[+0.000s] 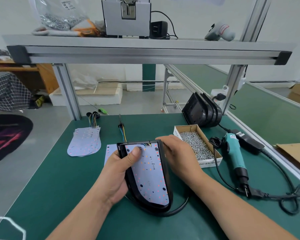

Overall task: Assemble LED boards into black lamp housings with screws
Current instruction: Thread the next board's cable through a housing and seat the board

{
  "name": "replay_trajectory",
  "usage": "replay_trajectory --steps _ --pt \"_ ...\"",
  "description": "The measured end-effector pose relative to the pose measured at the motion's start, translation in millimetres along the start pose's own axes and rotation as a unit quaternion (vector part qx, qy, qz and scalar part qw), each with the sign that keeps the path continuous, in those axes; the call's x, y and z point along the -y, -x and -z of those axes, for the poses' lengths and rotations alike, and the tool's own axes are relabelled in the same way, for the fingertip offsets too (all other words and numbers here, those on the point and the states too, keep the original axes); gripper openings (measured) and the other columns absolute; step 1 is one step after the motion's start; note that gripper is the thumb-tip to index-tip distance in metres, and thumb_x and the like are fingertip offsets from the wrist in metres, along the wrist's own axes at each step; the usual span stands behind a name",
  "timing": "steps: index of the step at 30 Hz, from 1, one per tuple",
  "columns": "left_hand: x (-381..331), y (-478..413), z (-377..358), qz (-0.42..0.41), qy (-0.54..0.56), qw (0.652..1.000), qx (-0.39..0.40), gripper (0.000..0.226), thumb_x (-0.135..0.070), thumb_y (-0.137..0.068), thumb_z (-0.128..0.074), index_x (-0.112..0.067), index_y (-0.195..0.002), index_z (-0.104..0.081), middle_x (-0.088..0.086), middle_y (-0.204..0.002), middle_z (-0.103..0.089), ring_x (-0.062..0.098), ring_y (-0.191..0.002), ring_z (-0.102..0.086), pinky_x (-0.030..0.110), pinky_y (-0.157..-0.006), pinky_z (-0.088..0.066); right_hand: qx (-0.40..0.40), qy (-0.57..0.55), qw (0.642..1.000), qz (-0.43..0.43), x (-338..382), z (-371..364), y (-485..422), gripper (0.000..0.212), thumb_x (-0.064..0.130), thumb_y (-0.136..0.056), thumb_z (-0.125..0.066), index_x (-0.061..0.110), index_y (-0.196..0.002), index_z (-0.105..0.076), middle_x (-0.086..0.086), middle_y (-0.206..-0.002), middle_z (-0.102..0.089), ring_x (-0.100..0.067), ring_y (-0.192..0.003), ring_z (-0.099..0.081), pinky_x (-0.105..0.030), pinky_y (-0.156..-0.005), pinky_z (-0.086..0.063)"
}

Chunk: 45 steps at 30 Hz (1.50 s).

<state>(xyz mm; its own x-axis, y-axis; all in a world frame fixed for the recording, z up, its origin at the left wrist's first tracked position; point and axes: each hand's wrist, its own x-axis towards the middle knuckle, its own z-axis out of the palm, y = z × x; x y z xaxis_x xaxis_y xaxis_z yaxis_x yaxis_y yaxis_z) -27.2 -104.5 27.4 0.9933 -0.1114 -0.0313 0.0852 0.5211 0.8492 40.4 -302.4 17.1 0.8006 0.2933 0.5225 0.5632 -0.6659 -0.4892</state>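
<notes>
Task item: one black lamp housing [168, 181] is held tilted above the middle of the worktop [59, 187], towards the near edge.
LED board [149, 172]: it is seated inside the housing, with coloured wires showing at its far end.
Left hand [119, 172]: it is wrapped round the left wall of the housing, and the thumb is pressed onto the board.
Right hand [177, 153]: it is curled over the far right corner of the housing, which it grips.
Electric screwdriver [235, 153]: it is laid unheld towards the right edge, just beside the box of screws [209, 162].
Stock: a stack of LED boards [85, 142] is placed towards the far left; a single loose board [110, 150] is partly hidden behind the left hand; a stack of housings [202, 111] is leaned at the far right corner.
Done: board placement in this housing is judged complete or nearly so.
Outstanding: dark holes are seen in the board and no screw head can be confirmed; screwing is judged not yet started. The remaining boards and housings are still to be assembled.
</notes>
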Motion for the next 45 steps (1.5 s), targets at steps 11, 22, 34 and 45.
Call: replay_trajectory --steps 11,22,34,45 --pt "3 2 -11 -0.001 0.028 1.0 0.007 0.081 -0.048 -0.059 -0.102 -0.005 -0.124 -0.075 0.023 -0.133 -0.071 0.035 -0.12 -0.071 0.049 -0.097 -0.06 0.054 0.005 0.998 0.044 19 5 0 0.044 0.017 -0.082 -0.059 0.052 -0.088 -0.033 0.016 -0.075 -0.039 -0.014 -0.069 -0.042 -0.032 -0.059 -0.032" --pt "-2 10 -14 -0.016 0.006 0.999 0.027 0.08 -0.048 -0.06 -0.101 -0.003 -0.122 -0.075 0.024 -0.13 -0.072 0.036 -0.115 -0.072 0.054 -0.103 -0.057 0.042 0.017 0.997 0.057 17 7 0 0.033 -0.01 -0.083 -0.063 0.02 -0.081 -0.05 -0.002 -0.078 -0.05 -0.036 -0.067 -0.052 -0.05 -0.059 -0.046" --pt "-6 12 -16 -0.011 0.013 0.999 0.032 0.064 -0.047 -0.057 -0.103 -0.014 -0.108 -0.082 0.013 -0.111 -0.079 0.028 -0.097 -0.077 0.044 -0.084 -0.063 0.025 0.018 0.997 0.069 9 4 1 0.025 -0.009 -0.087 -0.066 0.014 -0.093 -0.07 0.011 -0.081 -0.051 -0.026 -0.068 -0.056 -0.037 -0.057 -0.046" --pt "-3 10 -8 0.033 0.056 0.998 0.005 0.039 -0.037 -0.079 -0.086 -0.013 -0.11 -0.083 0.009 -0.102 -0.079 0.024 -0.086 -0.078 0.038 -0.072 -0.064 -0.009 -0.004 0.998 0.057 1 6 -1 0.015 0.012 -0.105 -0.059 0.009 -0.105 -0.073 -0.003 -0.094 -0.07 -0.031 -0.083 -0.065 -0.046 -0.072 -0.055"
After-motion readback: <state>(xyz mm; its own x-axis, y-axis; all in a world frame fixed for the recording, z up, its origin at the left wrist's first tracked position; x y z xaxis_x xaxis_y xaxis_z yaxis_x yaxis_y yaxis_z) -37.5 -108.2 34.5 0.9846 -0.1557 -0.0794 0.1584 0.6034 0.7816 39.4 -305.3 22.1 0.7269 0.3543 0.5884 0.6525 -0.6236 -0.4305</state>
